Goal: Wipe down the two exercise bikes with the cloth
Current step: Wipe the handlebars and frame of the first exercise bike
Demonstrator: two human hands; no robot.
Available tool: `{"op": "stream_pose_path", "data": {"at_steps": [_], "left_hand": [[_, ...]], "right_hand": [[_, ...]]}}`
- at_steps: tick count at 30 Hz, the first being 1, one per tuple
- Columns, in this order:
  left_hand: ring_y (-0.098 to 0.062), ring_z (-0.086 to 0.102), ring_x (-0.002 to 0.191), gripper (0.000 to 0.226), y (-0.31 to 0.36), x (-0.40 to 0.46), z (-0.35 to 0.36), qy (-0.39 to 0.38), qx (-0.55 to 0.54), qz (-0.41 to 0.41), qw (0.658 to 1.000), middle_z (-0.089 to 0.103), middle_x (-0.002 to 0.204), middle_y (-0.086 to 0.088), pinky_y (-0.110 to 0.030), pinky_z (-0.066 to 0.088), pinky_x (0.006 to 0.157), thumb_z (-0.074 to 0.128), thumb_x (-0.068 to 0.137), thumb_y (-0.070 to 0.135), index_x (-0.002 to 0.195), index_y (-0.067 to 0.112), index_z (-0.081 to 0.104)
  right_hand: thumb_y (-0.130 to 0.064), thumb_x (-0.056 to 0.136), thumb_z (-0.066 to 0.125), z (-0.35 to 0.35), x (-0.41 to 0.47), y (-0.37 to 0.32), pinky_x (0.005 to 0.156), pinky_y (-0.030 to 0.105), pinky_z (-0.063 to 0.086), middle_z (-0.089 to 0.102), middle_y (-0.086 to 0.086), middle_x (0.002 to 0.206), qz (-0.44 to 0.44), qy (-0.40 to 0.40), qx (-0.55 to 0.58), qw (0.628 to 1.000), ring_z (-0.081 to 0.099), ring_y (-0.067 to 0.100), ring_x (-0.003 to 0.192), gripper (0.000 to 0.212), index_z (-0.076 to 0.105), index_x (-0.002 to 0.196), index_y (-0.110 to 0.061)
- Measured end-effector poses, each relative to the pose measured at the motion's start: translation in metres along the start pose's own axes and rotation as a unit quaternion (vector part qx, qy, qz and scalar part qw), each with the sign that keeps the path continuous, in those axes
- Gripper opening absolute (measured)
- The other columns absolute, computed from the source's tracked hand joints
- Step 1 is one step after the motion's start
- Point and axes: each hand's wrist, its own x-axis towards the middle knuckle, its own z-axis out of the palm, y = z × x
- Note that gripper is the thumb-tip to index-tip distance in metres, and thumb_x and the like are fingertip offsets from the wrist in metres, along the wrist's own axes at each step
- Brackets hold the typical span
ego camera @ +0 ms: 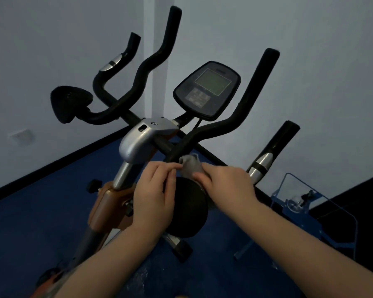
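I hold the small crumpled grey cloth (190,166) between both hands, left hand (154,196) pinching one edge, right hand (226,186) gripping the other, above the exercise bike's round black pad (187,211).

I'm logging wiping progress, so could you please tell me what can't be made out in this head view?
- Cloth: mostly covered by the left hand and right hand; its size is unclear.
- Console screen: readout too dim and small.
- Bike base and pedals: cut off by the bottom edge and hidden behind the forearms.
- Second bike: not identifiable in this view.
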Motion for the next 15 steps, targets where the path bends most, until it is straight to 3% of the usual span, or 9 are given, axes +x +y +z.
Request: {"op": "stream_pose_path", "data": {"at_steps": [3, 5, 9, 12, 15], "left_hand": [[-0.006, 0.052, 0.087, 0.026, 0.0, 0.001, 0.001, -0.001, 0.006, -0.007, 1.0, 0.058, 0.095, -0.004, -0.011, 0.04, 0.079, 0.043, 0.094, 0.019, 0.099, 0.008, 0.066], [-0.007, 0.052, 0.087, 0.027, 0.0, -0.001, 0.001, 0.0, 0.005, -0.007, 1.0, 0.057, 0.095, -0.005, -0.012, 0.04, 0.079, 0.043, 0.094, 0.02, 0.099, 0.007, 0.066], [-0.007, 0.053, 0.086, 0.027, 0.001, -0.001, -0.001, -0.008, 0.004, -0.014, 1.0, 0.056, 0.096, -0.002, -0.014, 0.041, 0.078, 0.042, 0.094, 0.022, 0.101, 0.009, 0.065], [-0.004, 0.052, 0.086, 0.027, 0.001, -0.001, -0.001, -0.01, 0.011, -0.009, 1.0, 0.055, 0.096, 0.0, -0.012, 0.04, 0.078, 0.04, 0.094, 0.023, 0.101, 0.011, 0.064], [-0.003, 0.051, 0.087, 0.028, 0.001, -0.001, -0.002, -0.004, 0.013, -0.01, 1.0, 0.055, 0.097, 0.001, -0.011, 0.039, 0.078, 0.04, 0.094, 0.024, 0.101, 0.011, 0.064]], "right_hand": [[-0.051, 0.094, 0.035, 0.003, 0.037, -0.012, 0.063, 0.034, 0.042, 0.065, 0.009, 0.092, 0.04, -0.081, 0.084, 0.992, 0.06, 0.03, 0.086, 0.045, 0.065, 0.099, -0.018], [-0.048, 0.095, 0.035, 0.006, 0.037, -0.015, 0.068, 0.036, 0.044, 0.065, 0.008, 0.099, 0.047, -0.082, 0.124, 0.988, 0.059, 0.029, 0.092, 0.04, 0.062, 0.109, -0.022], [-0.045, 0.095, 0.039, -0.004, -0.008, 0.007, 0.07, 0.034, 0.045, 0.066, 0.0, 0.105, -0.043, -0.053, 0.042, 0.997, 0.061, 0.024, 0.094, 0.043, 0.036, 0.137, -0.034], [-0.05, 0.094, 0.037, -0.009, 0.004, 0.011, 0.067, 0.033, 0.043, 0.066, 0.001, 0.097, -0.028, -0.074, -0.007, 0.997, 0.062, 0.023, 0.091, 0.037, 0.053, 0.122, -0.031], [-0.053, 0.091, 0.041, -0.002, 0.034, -0.006, 0.07, 0.036, 0.049, 0.066, 0.004, 0.093, 0.053, -0.113, 0.087, 0.988, 0.061, 0.026, 0.089, 0.039, 0.067, 0.101, -0.026]]}}
